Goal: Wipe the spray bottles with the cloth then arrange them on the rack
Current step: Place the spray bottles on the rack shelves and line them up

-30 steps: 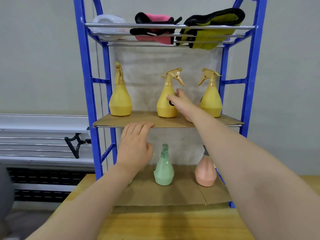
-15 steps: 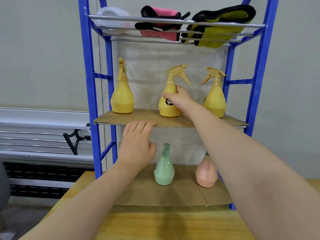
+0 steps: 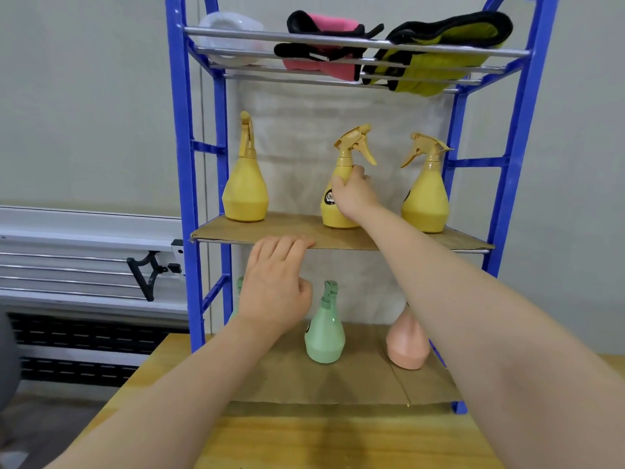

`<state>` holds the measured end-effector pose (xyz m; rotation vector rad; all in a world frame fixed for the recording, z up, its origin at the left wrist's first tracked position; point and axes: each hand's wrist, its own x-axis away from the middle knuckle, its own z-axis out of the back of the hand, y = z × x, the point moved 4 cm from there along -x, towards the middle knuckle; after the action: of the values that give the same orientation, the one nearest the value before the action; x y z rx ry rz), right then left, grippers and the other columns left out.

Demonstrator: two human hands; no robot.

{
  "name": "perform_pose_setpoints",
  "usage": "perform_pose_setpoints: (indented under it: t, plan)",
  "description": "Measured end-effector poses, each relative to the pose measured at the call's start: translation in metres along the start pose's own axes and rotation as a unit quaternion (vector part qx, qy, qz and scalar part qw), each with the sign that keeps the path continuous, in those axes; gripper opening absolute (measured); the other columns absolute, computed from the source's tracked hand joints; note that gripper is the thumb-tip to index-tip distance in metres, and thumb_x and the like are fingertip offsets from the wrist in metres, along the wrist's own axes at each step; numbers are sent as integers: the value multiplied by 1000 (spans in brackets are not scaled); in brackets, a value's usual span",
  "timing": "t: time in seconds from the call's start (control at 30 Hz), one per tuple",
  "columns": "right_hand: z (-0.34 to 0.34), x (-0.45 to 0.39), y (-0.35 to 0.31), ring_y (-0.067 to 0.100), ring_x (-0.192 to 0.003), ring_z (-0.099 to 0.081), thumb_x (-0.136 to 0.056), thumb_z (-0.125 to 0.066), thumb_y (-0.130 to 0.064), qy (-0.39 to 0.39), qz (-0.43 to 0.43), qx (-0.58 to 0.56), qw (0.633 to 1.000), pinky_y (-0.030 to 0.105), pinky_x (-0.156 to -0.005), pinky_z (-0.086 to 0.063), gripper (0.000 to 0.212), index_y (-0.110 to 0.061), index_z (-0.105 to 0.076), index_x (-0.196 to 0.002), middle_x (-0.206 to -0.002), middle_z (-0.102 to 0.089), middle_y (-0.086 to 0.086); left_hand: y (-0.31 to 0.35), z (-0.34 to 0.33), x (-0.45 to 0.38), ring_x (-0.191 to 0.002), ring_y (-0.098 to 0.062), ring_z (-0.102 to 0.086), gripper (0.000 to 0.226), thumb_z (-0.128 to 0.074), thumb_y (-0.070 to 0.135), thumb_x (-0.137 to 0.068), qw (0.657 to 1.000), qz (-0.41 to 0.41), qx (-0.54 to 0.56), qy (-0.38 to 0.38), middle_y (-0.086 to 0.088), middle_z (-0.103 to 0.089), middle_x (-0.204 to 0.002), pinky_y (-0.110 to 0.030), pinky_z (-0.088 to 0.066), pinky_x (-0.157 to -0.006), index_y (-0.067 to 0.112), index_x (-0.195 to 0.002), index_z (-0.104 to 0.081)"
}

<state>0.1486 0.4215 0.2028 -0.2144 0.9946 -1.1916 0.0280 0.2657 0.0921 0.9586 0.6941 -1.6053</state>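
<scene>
Spray bottles fill the blue rack (image 3: 181, 184): three yellow ones stand on the cardboard-lined middle shelf (image 3: 304, 233), and the middle yellow bottle (image 3: 340, 211) (black round label facing left) is gripped at its shoulder by the right hand (image 3: 353, 194), fingers curled round it. Well apart to its left stands the left yellow bottle (image 3: 245, 187), near its right the right yellow bottle (image 3: 426, 194). The left hand (image 3: 275, 292) rests relaxed fingertips on the shelf's front edge, holding nothing. Below stand a green bottle (image 3: 324, 330) and a pink bottle (image 3: 407, 343). A pink cloth (image 3: 321, 42) and yellow cloth (image 3: 439, 45) lie on top.
</scene>
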Motion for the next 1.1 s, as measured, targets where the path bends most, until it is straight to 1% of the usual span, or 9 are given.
perform_pose_setpoints:
  t: [0.1, 0.17, 0.23, 0.4, 0.57, 0.7, 0.77, 0.93, 1.1]
  plan:
    - [3, -3, 3, 37, -124, -45, -95, -41, -43, -30, -9, 3, 999, 42, -95, -39, 56, -7, -37, -137, -131, -49, 16, 1, 0, 0, -111, -20, -46, 57, -52, 14, -67, 1000, 1, -3, -1, 1, -59, -120, -32, -27, -108, 17, -124, -57]
    - [6, -5, 3, 30, -111, -53, -91, -49, -40, -41, -14, -33, 999, 36, -81, -40, 54, -7, -39, -133, -118, -54, 9, 1, 0, 0, -111, -20, -46, 57, -53, 14, -68, 1000, 2, -5, -3, 2, -59, -120, -32, -27, -108, 18, -124, -56]
    - [8, -8, 4, 25, -101, -54, -87, -59, -39, -36, -22, -59, 997, 33, -76, -40, 58, -8, -38, -131, -109, -53, 4, 0, 0, 0, -112, -20, -46, 57, -55, 13, -68, 1000, 3, -6, -4, 2, -59, -120, -33, -27, -108, 18, -124, -56]
    - [4, -11, 7, 22, -98, -51, -79, -73, -46, -8, -25, -83, 996, 33, -78, -41, 72, -8, -36, -127, -108, -49, 2, 1, 0, 0, -112, -20, -46, 57, -55, 13, -68, 1000, 4, -8, -6, 1, -59, -120, -34, -29, -109, 17, -125, -56]
    - [-2, -9, 7, 25, -102, -56, -76, -77, -50, 11, -11, -88, 996, 34, -76, -43, 76, -7, -35, -122, -108, -52, 4, 1, 0, 1, -112, -20, -46, 57, -56, 12, -69, 1000, 4, -9, -9, 2, -58, -119, -34, -28, -110, 18, -125, -55]
    - [-5, -9, 4, 28, -120, -53, -76, -75, -51, 3, 7, -62, 998, 37, -93, -46, 83, -12, -35, -138, -134, -46, 10, 1, 0, 0, -110, -21, -47, 57, -53, 13, -67, 1000, 3, -9, -5, 1, -59, -118, -33, -26, -109, 17, -124, -57]
    - [-6, -9, 3, 30, -119, -53, -77, -72, -55, -7, 9, -31, 999, 39, -97, -46, 83, -14, -37, -140, -134, -44, 11, 1, 0, 0, -110, -21, -48, 57, -50, 14, -66, 1000, 2, -6, -4, 1, -60, -117, -33, -26, -109, 17, -123, -57]
    - [-4, -8, 3, 31, -114, -54, -80, -68, -59, -19, 11, -5, 1000, 36, -86, -44, 78, -13, -40, -136, -128, -45, 11, 1, 1, 0, -112, -20, -47, 58, -50, 14, -67, 1000, 5, 1, -6, 2, -60, -119, -34, -27, -110, 18, -124, -56]
    - [-3, -7, 2, 31, -119, -52, -81, -65, -61, -23, 8, 1, 1000, 35, -87, -41, 82, -11, -36, -140, -134, -43, 12, 1, 1, 1, -112, -20, -48, 58, -52, 12, -67, 1000, 4, 1, -11, 2, -59, -120, -33, -27, -111, 18, -124, -56]
